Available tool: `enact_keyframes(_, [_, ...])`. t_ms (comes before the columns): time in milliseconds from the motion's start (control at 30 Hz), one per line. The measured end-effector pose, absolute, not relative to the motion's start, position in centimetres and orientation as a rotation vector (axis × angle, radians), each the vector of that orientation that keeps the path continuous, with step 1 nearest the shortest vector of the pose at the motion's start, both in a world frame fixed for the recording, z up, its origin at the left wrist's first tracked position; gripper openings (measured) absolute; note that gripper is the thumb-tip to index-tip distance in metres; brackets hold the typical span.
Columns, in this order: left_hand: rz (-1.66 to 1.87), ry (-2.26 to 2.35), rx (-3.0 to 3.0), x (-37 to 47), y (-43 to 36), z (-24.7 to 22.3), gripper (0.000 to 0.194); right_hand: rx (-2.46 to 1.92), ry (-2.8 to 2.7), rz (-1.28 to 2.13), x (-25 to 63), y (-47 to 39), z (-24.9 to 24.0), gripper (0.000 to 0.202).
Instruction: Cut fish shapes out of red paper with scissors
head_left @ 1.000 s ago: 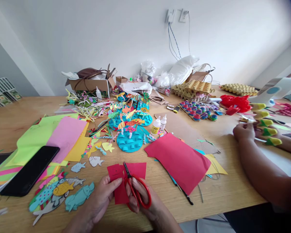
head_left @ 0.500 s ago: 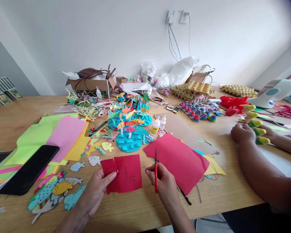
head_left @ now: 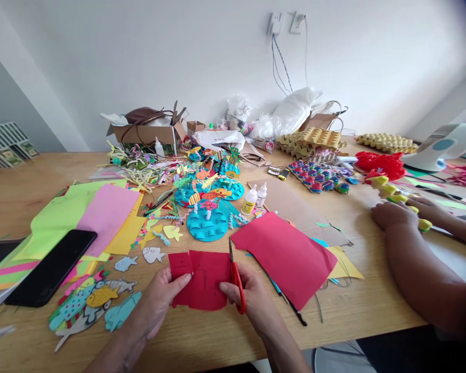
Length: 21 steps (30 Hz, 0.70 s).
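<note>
The head view has both bare hands at the lower center of the frame, above the wooden table (head_left: 178, 342). The left hand (head_left: 159, 298) pinches the left side of the small red paper (head_left: 209, 282) between thumb and fingers. The right hand (head_left: 248, 295) has its thumb pressed on the paper's right side and also holds the red scissors (head_left: 238, 285), their blades pointing up beside that edge. The small red paper carries faint dark marks and a gap near its top left (whether it is one piece or two overlapping, I cannot tell). Right of center lies a big red sheet (head_left: 283, 259), with two glue bottles (head_left: 249, 201) just behind it. At center, paper fish stand around blue discs (head_left: 207, 223). A black phone (head_left: 52, 267) rests at the left of the frame on colored sheets (head_left: 58, 217), and cut-out fish (head_left: 102, 297) lie at the lower left. At the right edge, another person's hands (head_left: 395, 215) are at a strip of yellow-and-green cups (head_left: 396, 198).
</note>
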State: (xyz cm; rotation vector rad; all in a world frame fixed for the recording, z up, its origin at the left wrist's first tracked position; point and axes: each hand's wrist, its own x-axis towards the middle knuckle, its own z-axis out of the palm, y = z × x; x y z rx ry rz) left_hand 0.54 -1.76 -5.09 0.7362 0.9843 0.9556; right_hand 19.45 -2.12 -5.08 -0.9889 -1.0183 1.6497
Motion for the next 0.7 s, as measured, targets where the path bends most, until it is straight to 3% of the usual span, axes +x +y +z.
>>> enact_keyframes(133, [0.846, 1.235, 0.989, -0.7, -1.1, -5.9, 0.029, -1.026, -1.064, 1.541, 20.1, -1.9, -6.0, 0.026])
enact_keyframes(300, [0.805, 1.420, 1.156, -2.7, 0.1, -6.4, 0.019, -1.245, -1.198, 1.271, 22.7, -1.9, -6.0, 0.018])
enact_keyframes(500, [0.893, 1.609, 1.437, -2.0, -0.2, -6.6, 0.039, -1.208, -1.176, 1.356, 23.2, -2.0, -4.1, 0.028])
enact_keyframes(700, [0.951, 1.492, 1.632, -2.0, -1.0, -4.5, 0.037, -1.124, -1.092, 1.512, 23.0, -1.9, -3.1, 0.031])
